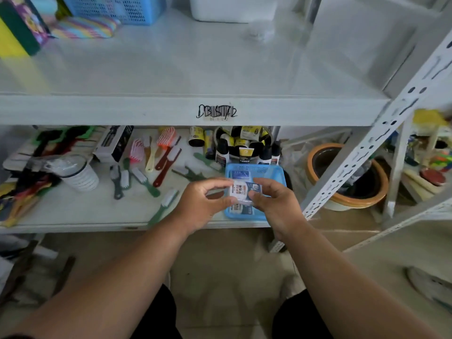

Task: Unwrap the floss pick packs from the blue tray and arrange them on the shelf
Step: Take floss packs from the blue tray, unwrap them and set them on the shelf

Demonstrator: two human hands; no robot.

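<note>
A small blue tray (253,169) sits at the right end of the lower shelf (102,206). Just above it I hold one white-and-blue floss pick pack (242,191) in clear wrap, gripped from both sides. My left hand (203,204) pinches its left edge and my right hand (276,204) pinches its right edge. More packs lie in the tray: one at its far end (241,174) and one under my hands (242,210), partly hidden.
Brushes and combs (156,167) lie scattered over the lower shelf, with a white cup (78,174) at left and a bowl of black bottles and tubes (244,148) behind the tray. The upper shelf (171,69) holds a blue basket (117,8) at back. An orange-rimmed pot (347,177) stands right.
</note>
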